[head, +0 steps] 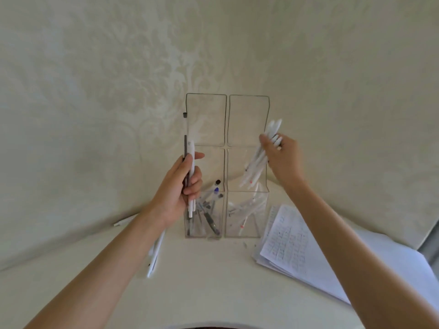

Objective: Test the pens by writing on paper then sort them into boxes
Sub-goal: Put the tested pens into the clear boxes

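The left hand (183,186) has its grip curled round a white pen and a dark pen (191,157), upright above the left box (202,235), which holds mixed pens. The right hand (282,157) pinches a bundle of white pens (257,162), tips slanting into the right box (240,233). Written sheets of paper (289,243) lie on the surface (213,281) beside it.

A white table (213,281) stands against pale damask-patterned wallpaper (118,67).
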### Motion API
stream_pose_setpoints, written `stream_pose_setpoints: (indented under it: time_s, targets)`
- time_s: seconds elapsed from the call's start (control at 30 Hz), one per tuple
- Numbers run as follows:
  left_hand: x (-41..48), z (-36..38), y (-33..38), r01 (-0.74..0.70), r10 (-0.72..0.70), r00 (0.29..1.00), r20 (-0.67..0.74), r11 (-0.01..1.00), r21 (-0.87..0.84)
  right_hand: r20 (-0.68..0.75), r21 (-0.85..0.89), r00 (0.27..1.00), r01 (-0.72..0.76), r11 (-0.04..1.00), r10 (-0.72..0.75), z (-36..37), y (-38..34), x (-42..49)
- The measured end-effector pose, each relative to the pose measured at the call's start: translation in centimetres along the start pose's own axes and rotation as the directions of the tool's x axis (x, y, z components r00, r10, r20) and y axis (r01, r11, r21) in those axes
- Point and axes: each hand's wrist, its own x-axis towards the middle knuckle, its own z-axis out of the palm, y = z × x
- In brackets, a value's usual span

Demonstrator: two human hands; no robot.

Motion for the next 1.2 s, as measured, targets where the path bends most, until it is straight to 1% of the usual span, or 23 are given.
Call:
stream_pose_setpoints:
  time_s: [0.03,0.07,0.13,0.2,0.23,0.27,0.3,0.37,0.4,0.47,0.53,0.6,0.63,0.67,0.73,0.8,0.87,0.93,1.0,1.1,1.13,1.17,1.2]
  targets:
    - [0.0,0.0,-0.2,0.002,-0.002,1.000,0.008,1.000,-0.001,0.068,-0.098,0.997,-0.022,0.995,0.029,0.2,0.5,-0.4]
    - [0.0,-0.1,-0.4,0.003,-0.003,1.000,0.008,1.000,0.009,0.102,-0.151,0.994,-0.028,0.988,0.043,0.3,0.8,-0.9]
    - [-0.1,-0.1,-0.6,0.010,-0.010,1.000,-0.001,0.999,0.048,0.072,-0.158,0.997,-0.014,0.987,0.026,0.3,0.8,-1.8]
    - [-0.2,0.0,-0.6,0.031,-0.031,0.999,0.009,0.996,0.085,0.006,-0.134,0.998,0.058,0.989,-0.058,0.4,0.0,-2.4]
    - [-0.3,0.2,-0.6,0.042,-0.045,0.999,0.023,0.994,0.100,0.022,-0.108,0.995,0.098,0.989,-0.096,0.5,-0.6,-2.6]
    - [-0.3,0.5,-0.5,0.049,-0.054,0.998,0.044,0.992,0.114,0.082,-0.049,0.989,0.127,0.991,-0.123,0.8,-1.4,-2.7]
    - [-0.3,0.8,-0.5,0.050,-0.059,0.996,0.069,0.991,0.126,0.180,0.029,0.974,0.133,0.991,-0.136,1.1,-2.2,-2.9]
    - [-0.1,1.6,-0.4,0.048,-0.064,0.991,0.115,0.989,0.143,0.381,0.160,0.916,0.068,0.985,-0.126,1.9,-4.0,-3.4]
    - [0.0,2.0,-0.3,0.047,-0.067,0.989,0.131,0.987,0.151,0.436,0.204,0.893,0.025,0.979,-0.113,2.2,-4.5,-3.6]
    - [0.3,2.6,-0.2,0.045,-0.069,0.991,0.118,0.979,0.199,0.461,0.275,0.881,-0.033,0.961,-0.102,2.8,-5.0,-3.7]
    - [0.6,3.0,-0.2,0.034,-0.051,0.998,0.045,0.944,0.329,0.418,0.305,0.903,-0.040,0.952,-0.096,2.8,-5.0,-3.5]
    - [1.1,3.0,0.1,0.006,0.030,0.998,-0.063,0.866,0.501,0.326,0.334,0.942,-0.041,0.942,-0.074,2.2,-4.6,-3.0]
    - [1.5,2.9,0.5,-0.024,0.088,0.992,-0.090,0.835,0.549,0.282,0.354,0.958,-0.052,0.934,-0.053,1.9,-4.3,-2.6]
    - [1.8,2.9,0.9,-0.063,0.132,0.988,-0.083,0.826,0.561,0.248,0.366,0.968,-0.058,0.929,-0.037,1.6,-4.1,-2.2]
    - [2.6,3.1,1.6,-0.155,0.188,0.982,0.006,0.791,0.592,0.215,0.347,0.975,-0.032,0.937,-0.046,1.4,-4.0,-1.6]
    - [3.4,3.6,2.1,-0.232,0.229,0.968,0.098,0.685,0.690,0.219,0.317,0.974,-0.011,0.948,-0.062,1.6,-4.3,-1.2]
    - [4.4,3.8,2.5,-0.268,0.270,0.955,0.120,0.618,0.739,0.231,0.303,0.971,-0.015,0.953,-0.058,2.0,-4.5,-1.1]
    - [5.2,3.7,2.9,-0.259,0.263,0.957,0.120,0.599,0.758,0.236,0.302,0.970,-0.021,0.953,-0.053,2.1,-4.4,-0.9]
    - [5.6,3.4,3.1,-0.232,0.255,0.962,0.100,0.567,0.791,0.196,0.315,0.979,-0.003,0.949,-0.062,1.9,-4.0,-0.7]
    - [5.5,2.3,2.9,-0.169,0.307,0.952,-0.015,0.563,0.809,0.007,0.356,0.997,0.065,0.932,-0.072,0.8,-3.3,-0.1]
    - [5.3,1.8,2.7,-0.139,0.327,0.944,-0.054,0.538,0.832,-0.045,0.323,0.995,0.094,0.942,-0.084,0.3,-2.9,0.1]
    - [5.2,1.2,2.4,-0.103,0.332,0.940,-0.077,0.493,0.864,-0.060,0.246,0.993,0.112,0.963,-0.100,-0.1,-2.4,0.3]
    - [4.9,0.6,2.1,-0.063,0.307,0.948,-0.084,0.439,0.896,-0.021,0.127,0.995,0.100,0.987,-0.098,-0.4,-1.9,0.4]
